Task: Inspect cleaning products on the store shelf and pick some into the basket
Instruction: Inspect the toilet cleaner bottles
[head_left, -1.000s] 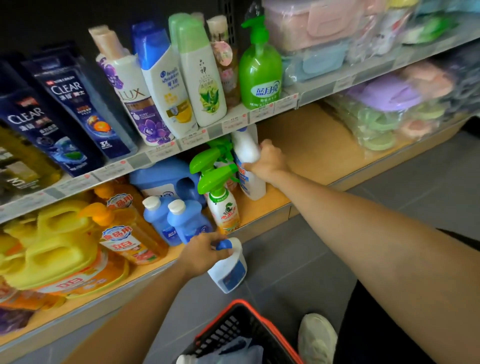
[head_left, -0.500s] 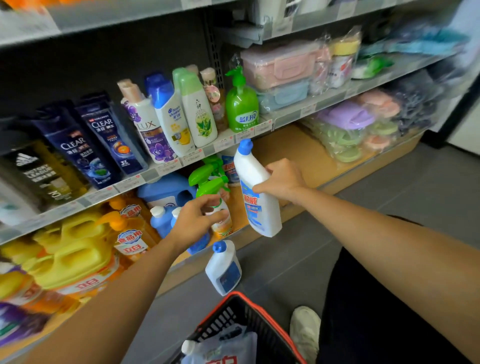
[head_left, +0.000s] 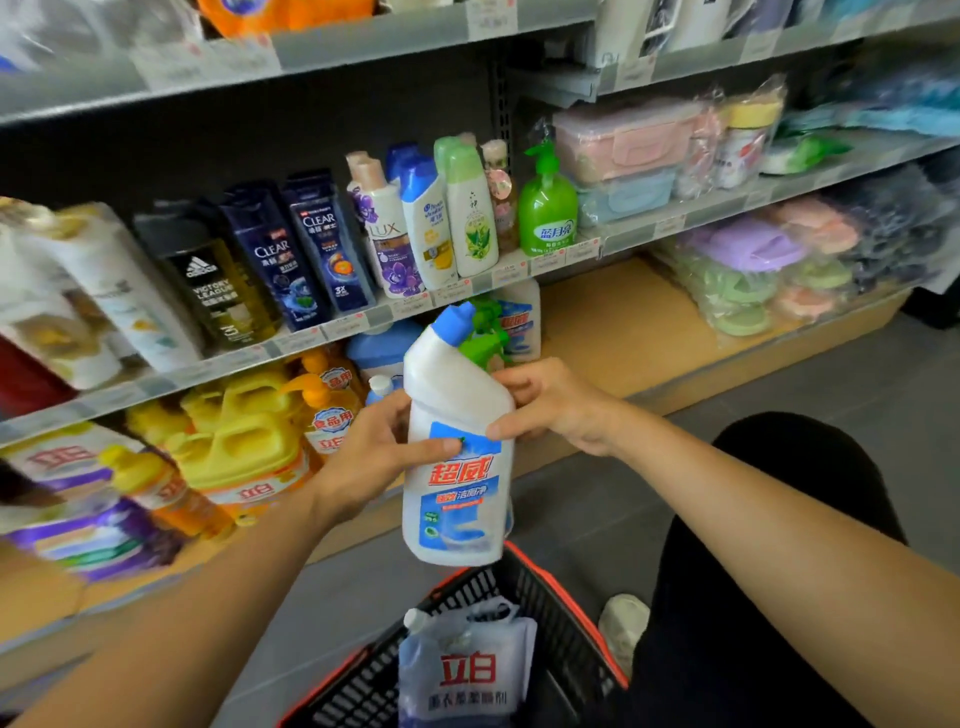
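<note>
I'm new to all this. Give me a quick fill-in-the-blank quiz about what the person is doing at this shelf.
1. The left hand and right hand grip a white bottle with a ____ cap.
2. The black basket sits ____ that bottle and holds a pouch.
3. The two dark blue shampoo bottles read ____.
4. The pump bottle on the middle shelf is coloured ____.

Missing words: blue; below; CLEAR; green.

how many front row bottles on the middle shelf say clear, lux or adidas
clear bottles: 2
lux bottle: 1
adidas bottle: 1
total: 4
</note>
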